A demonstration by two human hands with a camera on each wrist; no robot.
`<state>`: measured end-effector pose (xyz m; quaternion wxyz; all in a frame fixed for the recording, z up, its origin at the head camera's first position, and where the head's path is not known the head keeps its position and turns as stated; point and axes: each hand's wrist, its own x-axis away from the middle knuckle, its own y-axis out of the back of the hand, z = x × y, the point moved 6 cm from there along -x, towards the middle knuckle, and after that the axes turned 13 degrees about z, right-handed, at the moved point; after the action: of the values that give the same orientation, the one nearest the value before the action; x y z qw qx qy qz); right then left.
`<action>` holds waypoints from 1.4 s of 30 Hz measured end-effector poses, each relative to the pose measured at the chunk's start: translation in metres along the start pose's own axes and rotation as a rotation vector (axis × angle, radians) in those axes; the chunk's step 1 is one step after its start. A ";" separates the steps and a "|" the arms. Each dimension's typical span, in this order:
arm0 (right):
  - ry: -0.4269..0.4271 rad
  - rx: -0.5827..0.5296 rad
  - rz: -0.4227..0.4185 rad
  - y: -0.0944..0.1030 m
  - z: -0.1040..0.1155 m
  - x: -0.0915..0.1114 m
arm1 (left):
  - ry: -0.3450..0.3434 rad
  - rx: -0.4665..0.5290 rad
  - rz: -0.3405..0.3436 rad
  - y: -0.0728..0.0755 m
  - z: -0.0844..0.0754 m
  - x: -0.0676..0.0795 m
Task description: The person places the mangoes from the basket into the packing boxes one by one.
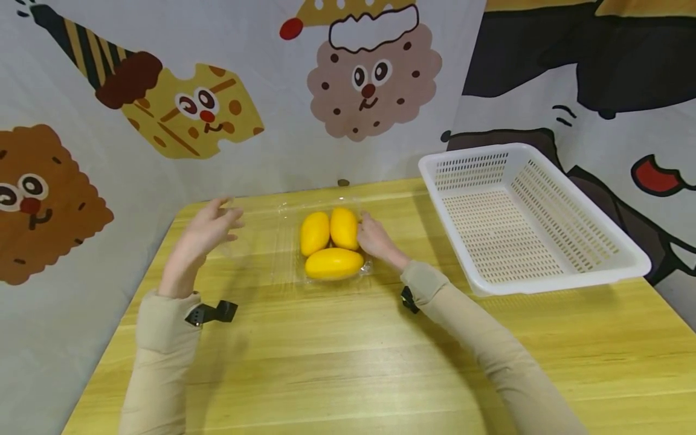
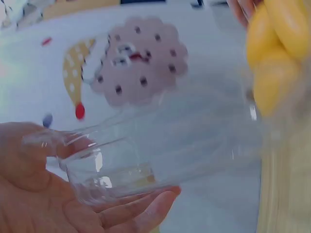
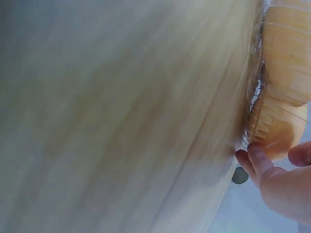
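Three yellow mangoes (image 1: 334, 264) sit in a clear plastic clamshell box (image 1: 367, 266) on the wooden table. Its transparent lid (image 2: 194, 141) is raised on the left side. My left hand (image 1: 209, 228) is held above the table at the lid's outer end. In the left wrist view its fingers (image 2: 141, 213) lie extended along the lid's edge, seen partly through the plastic. My right hand (image 1: 376, 237) is at the right side of the box, beside a mango. In the right wrist view, fingertips (image 3: 260, 158) touch the box's ribbed wall low down, with the thumb apart from them.
A white perforated plastic basket (image 1: 478, 279) stands at the right of the table (image 1: 326, 350), beyond the right forearm. Behind the table hangs a cloth (image 1: 283, 163) printed with cartoon biscuits and cheese. Each wrist carries a small black camera mount (image 1: 212, 313).
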<state>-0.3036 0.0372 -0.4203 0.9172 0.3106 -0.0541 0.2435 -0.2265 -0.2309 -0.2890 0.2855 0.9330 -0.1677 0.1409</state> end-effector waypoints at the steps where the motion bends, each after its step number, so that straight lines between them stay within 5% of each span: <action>1: 0.001 -0.006 0.001 0.000 0.000 0.000 | -0.017 0.024 0.007 -0.004 -0.005 0.000; 4: 0.003 -0.033 0.006 0.001 -0.001 0.000 | -0.082 0.063 0.015 -0.017 -0.016 -0.001; 8: 0.003 -0.076 -0.002 0.004 -0.004 -0.001 | -0.156 -0.010 -0.023 -0.033 -0.024 -0.011; 19: 0.006 -0.267 -0.039 0.023 -0.002 0.003 | -0.173 -0.256 -0.139 -0.077 -0.006 -0.058; 27: 0.027 -0.420 -0.039 0.025 -0.003 0.002 | -0.178 -0.278 -0.185 -0.087 0.010 -0.074; 38: 0.007 -0.501 -0.070 0.024 -0.009 -0.010 | -0.150 -0.327 -0.160 -0.103 0.018 -0.081; 42: -0.015 -0.451 -0.100 0.024 -0.011 -0.021 | -0.152 -0.318 -0.166 -0.104 0.019 -0.082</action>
<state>-0.3341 0.0517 -0.4207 0.9739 0.1020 -0.0983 0.1771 -0.2562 -0.1413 -0.3839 0.4264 0.8947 -0.1315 0.0177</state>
